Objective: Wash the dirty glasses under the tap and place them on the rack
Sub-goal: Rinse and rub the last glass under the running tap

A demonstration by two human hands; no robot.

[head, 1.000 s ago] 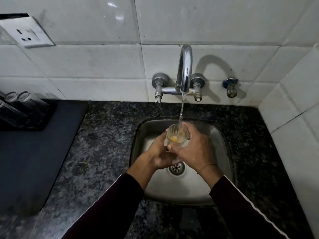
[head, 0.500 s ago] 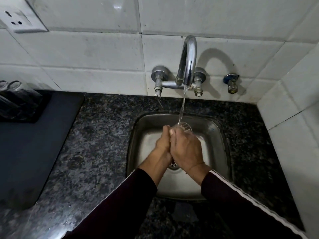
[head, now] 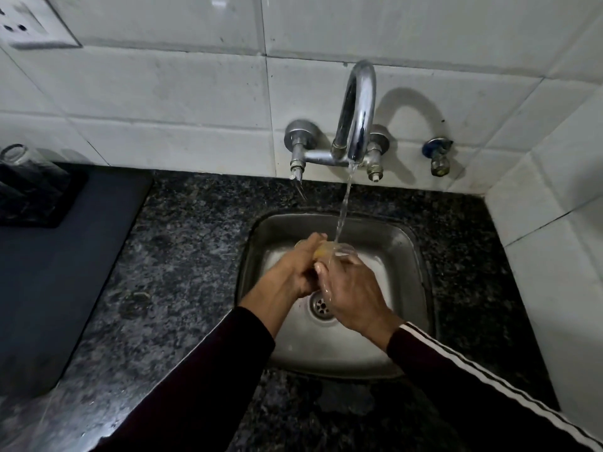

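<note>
Over the sink (head: 404,243), at the centre of the frame, I am watching both hands working one glass (head: 337,251) under the running tap (head: 357,109). The left hand (head: 293,269) is curling its fingers round the glass from the left, and the right hand (head: 350,288) is wrapping it from the right and below, so only the rim and a yellowish patch inside are showing between them. The stream is striking right at the rim, and water is running down over the right fingers (head: 321,270). I am judging the glass as light and rigid but brittle, and wet through, so it is likely slick; the steel basin just beneath would be unkind to a drop. I would be taking it round the middle of the wall, fingers opposite thumb, not by the thin rim, and squeezing gently. How clean the inside is I cannot tell, though the yellow tint suggests rinsing is not finished. Far off at the left edge, the rack (head: 36,197) is holding other glasses (head: 19,158), well apart from the sink, so the wet carry across the counter (head: 182,256) calls for a steady hold.
</note>
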